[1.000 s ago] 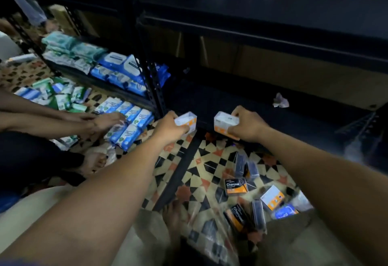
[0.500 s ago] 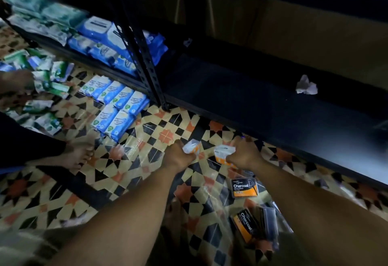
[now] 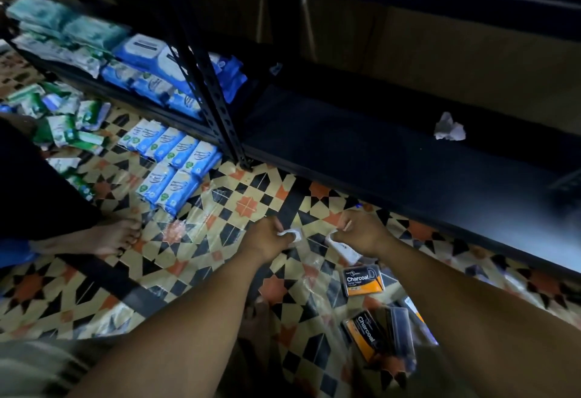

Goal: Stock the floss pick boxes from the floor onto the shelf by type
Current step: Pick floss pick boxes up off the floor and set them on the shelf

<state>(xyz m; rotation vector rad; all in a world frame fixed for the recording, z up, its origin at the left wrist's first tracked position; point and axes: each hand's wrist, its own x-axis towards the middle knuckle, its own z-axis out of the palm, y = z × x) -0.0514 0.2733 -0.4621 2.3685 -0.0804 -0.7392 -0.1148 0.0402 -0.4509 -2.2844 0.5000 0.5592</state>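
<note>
Now both hands hang low over the patterned tile floor (image 3: 201, 240), side by side, just short of the black metal shelf board (image 3: 377, 158). Left hand (image 3: 268, 242) curls round a small white floss pick box (image 3: 290, 235) — right hand (image 3: 361, 234) grips a second white box (image 3: 344, 250). Just behind the right hand lies a black-and-orange Charcoal floss box (image 3: 363, 281), with a second Charcoal box (image 3: 366, 334) beside the right forearm. Crumpled white paper (image 3: 449, 129) sits on the shelf beyond the right hand — blue wipe packs (image 3: 176, 165) lie up-left of the left hand.

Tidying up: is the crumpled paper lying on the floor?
No, the crumpled paper lies on the black bottom shelf.
</note>
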